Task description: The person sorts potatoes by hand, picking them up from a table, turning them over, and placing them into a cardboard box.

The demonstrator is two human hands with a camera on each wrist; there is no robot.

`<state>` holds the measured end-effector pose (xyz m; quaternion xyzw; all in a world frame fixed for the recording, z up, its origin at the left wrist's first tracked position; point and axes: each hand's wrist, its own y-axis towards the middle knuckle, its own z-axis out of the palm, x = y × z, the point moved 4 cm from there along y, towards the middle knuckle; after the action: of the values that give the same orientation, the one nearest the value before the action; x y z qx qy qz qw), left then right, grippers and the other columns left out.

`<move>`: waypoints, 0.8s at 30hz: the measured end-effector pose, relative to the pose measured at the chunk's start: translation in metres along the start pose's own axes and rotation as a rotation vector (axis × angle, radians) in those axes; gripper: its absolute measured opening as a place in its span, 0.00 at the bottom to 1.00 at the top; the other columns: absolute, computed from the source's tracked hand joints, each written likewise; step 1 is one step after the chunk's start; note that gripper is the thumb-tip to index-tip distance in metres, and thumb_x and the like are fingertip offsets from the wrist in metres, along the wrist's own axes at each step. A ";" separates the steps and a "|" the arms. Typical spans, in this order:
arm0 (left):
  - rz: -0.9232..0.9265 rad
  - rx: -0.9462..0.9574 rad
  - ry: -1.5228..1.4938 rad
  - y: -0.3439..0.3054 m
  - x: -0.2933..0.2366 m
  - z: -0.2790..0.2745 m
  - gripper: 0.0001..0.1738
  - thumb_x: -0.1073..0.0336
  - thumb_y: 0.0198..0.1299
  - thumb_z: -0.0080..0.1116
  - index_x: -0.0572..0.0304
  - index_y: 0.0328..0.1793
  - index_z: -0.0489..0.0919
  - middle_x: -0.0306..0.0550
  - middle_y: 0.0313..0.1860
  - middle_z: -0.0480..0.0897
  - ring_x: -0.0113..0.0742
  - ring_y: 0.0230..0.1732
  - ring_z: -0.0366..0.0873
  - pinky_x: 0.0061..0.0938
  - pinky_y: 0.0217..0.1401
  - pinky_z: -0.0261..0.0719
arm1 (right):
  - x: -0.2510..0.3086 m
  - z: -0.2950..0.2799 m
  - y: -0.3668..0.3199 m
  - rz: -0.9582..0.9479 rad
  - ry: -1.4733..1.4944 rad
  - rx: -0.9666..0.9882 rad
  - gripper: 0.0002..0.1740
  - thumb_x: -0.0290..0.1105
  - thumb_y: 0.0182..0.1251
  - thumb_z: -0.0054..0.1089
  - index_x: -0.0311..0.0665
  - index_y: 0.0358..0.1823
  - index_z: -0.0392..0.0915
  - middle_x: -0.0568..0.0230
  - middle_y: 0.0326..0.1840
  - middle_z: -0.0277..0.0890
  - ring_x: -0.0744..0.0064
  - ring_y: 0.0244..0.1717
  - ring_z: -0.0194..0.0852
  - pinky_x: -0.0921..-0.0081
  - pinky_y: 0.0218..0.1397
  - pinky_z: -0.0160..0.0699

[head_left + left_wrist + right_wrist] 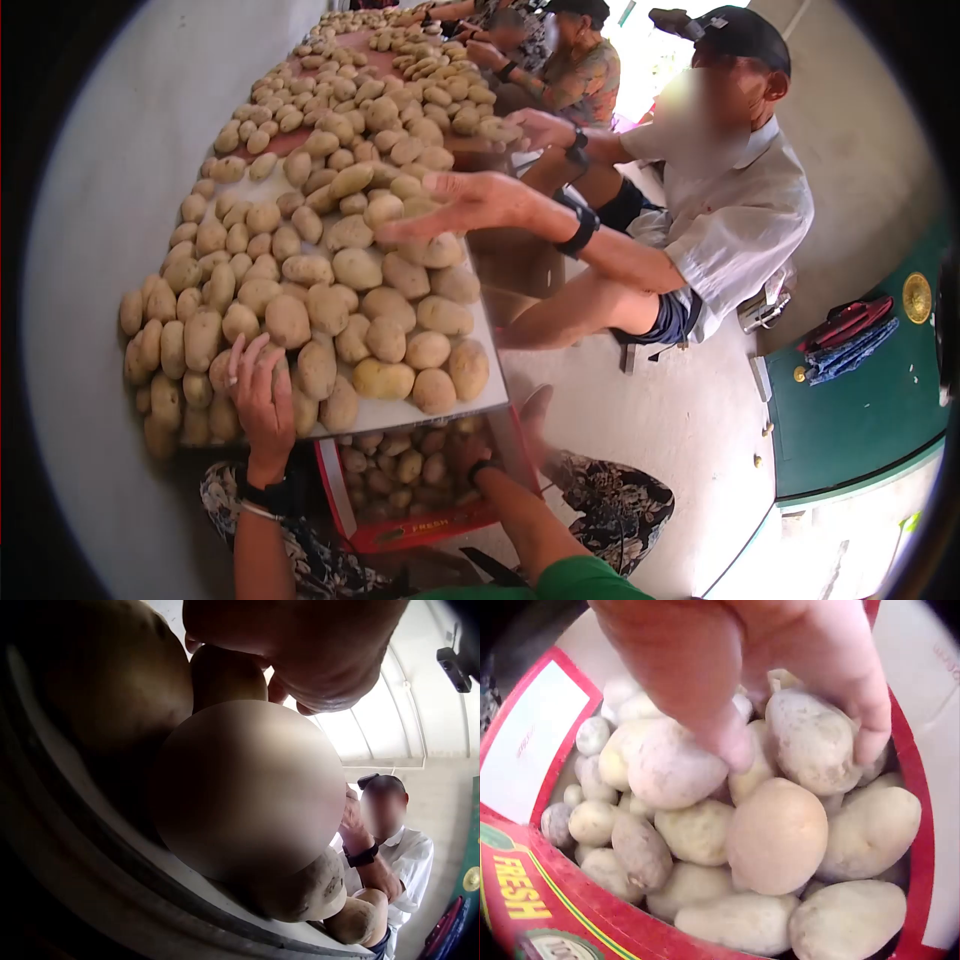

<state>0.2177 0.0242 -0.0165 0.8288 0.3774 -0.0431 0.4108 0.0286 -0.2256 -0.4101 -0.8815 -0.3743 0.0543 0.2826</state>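
Observation:
My left hand (262,392) rests on the potatoes at the near edge of the table, its fingers extended over them. The left wrist view has this hand (300,652) above a dark, shaded potato (229,679). My right hand reaches down into a red cardboard box (410,537), partly in shadow there. From the right wrist, that hand (742,660) has its thumb and fingers curled about a pale potato (814,742). Beneath and around it lie several more potatoes (776,836), filling the box.
A long table (385,412) bears a thick spread of potatoes (290,320). The box stands below its near edge, between my knees. At the right side a person in a white shirt (740,200) reaches over the potatoes. Other people (580,80) sit farther along. A green table (850,430) stands at right.

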 end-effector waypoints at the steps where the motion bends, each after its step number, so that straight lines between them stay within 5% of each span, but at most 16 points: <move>1: 0.004 -0.006 -0.007 0.001 0.000 0.000 0.13 0.67 0.60 0.44 0.66 0.45 0.76 0.54 0.54 0.73 0.57 0.62 0.61 0.43 0.65 0.54 | 0.011 -0.029 -0.021 -0.204 -0.160 0.066 0.22 0.49 0.61 0.46 0.49 0.53 0.67 0.49 0.49 0.74 0.50 0.50 0.74 0.54 0.51 0.73; 2: 0.001 -0.011 -0.010 0.001 -0.001 -0.001 0.13 0.67 0.60 0.44 0.65 0.45 0.76 0.53 0.53 0.73 0.57 0.62 0.61 0.42 0.64 0.55 | 0.012 -0.032 -0.025 -0.269 -0.200 0.086 0.21 0.46 0.60 0.47 0.45 0.52 0.69 0.50 0.41 0.78 0.51 0.44 0.78 0.56 0.48 0.75; 6: 0.041 -0.064 -0.020 -0.004 0.007 0.001 0.12 0.64 0.60 0.46 0.61 0.44 0.77 0.49 0.52 0.74 0.52 0.61 0.63 0.40 0.63 0.56 | 0.023 -0.045 -0.060 -0.438 -0.115 0.314 0.19 0.37 0.53 0.57 0.39 0.46 0.75 0.49 0.44 0.77 0.50 0.47 0.75 0.59 0.49 0.75; 10: 0.069 -0.105 -0.044 -0.006 0.010 0.005 0.12 0.62 0.60 0.48 0.59 0.44 0.78 0.47 0.51 0.75 0.49 0.61 0.63 0.39 0.64 0.51 | 0.036 -0.052 -0.082 -0.497 -0.143 0.324 0.22 0.36 0.47 0.64 0.36 0.45 0.74 0.50 0.43 0.78 0.50 0.46 0.76 0.61 0.48 0.76; 13: 0.073 -0.129 -0.060 -0.006 0.009 0.004 0.13 0.61 0.60 0.47 0.59 0.43 0.78 0.47 0.51 0.75 0.49 0.61 0.63 0.40 0.64 0.50 | 0.051 -0.093 -0.113 -0.472 0.125 0.549 0.27 0.37 0.45 0.67 0.34 0.48 0.72 0.48 0.41 0.77 0.54 0.46 0.76 0.64 0.47 0.76; 15: 0.060 -0.145 -0.067 -0.006 0.008 0.003 0.13 0.60 0.60 0.47 0.59 0.43 0.78 0.47 0.51 0.75 0.49 0.61 0.63 0.40 0.64 0.50 | 0.069 -0.121 -0.144 -0.272 0.477 0.672 0.32 0.38 0.44 0.67 0.34 0.52 0.68 0.46 0.43 0.75 0.57 0.49 0.74 0.67 0.49 0.73; 16: 0.054 -0.149 -0.075 -0.006 0.008 0.003 0.13 0.60 0.61 0.47 0.58 0.44 0.78 0.47 0.51 0.74 0.49 0.60 0.63 0.40 0.64 0.50 | 0.070 -0.123 -0.151 -0.271 0.468 0.666 0.32 0.38 0.44 0.67 0.34 0.52 0.68 0.46 0.43 0.75 0.57 0.49 0.74 0.67 0.49 0.73; 18: 0.057 -0.171 -0.089 -0.003 0.007 0.004 0.13 0.60 0.61 0.46 0.58 0.44 0.77 0.46 0.51 0.74 0.49 0.60 0.63 0.40 0.64 0.50 | 0.077 -0.147 -0.159 -0.574 0.443 0.263 0.32 0.35 0.45 0.66 0.35 0.54 0.65 0.47 0.44 0.73 0.61 0.48 0.73 0.71 0.48 0.72; 22: 0.051 -0.197 -0.106 -0.005 0.011 0.001 0.13 0.60 0.61 0.46 0.58 0.44 0.77 0.47 0.51 0.75 0.50 0.60 0.63 0.40 0.63 0.51 | 0.083 -0.213 -0.199 -0.635 0.731 0.394 0.31 0.29 0.49 0.64 0.34 0.57 0.65 0.57 0.47 0.72 0.72 0.48 0.70 0.79 0.50 0.70; 24: 0.051 -0.218 -0.128 -0.005 0.010 0.000 0.13 0.60 0.61 0.46 0.59 0.44 0.77 0.47 0.51 0.75 0.50 0.60 0.63 0.39 0.63 0.52 | 0.084 -0.253 -0.210 -0.694 0.764 0.292 0.31 0.27 0.50 0.63 0.34 0.58 0.65 0.59 0.47 0.72 0.73 0.48 0.70 0.78 0.51 0.70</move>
<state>0.2220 0.0320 -0.0232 0.7841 0.3318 -0.0441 0.5226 0.0344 -0.1659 -0.0762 -0.6144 -0.5026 -0.3156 0.5198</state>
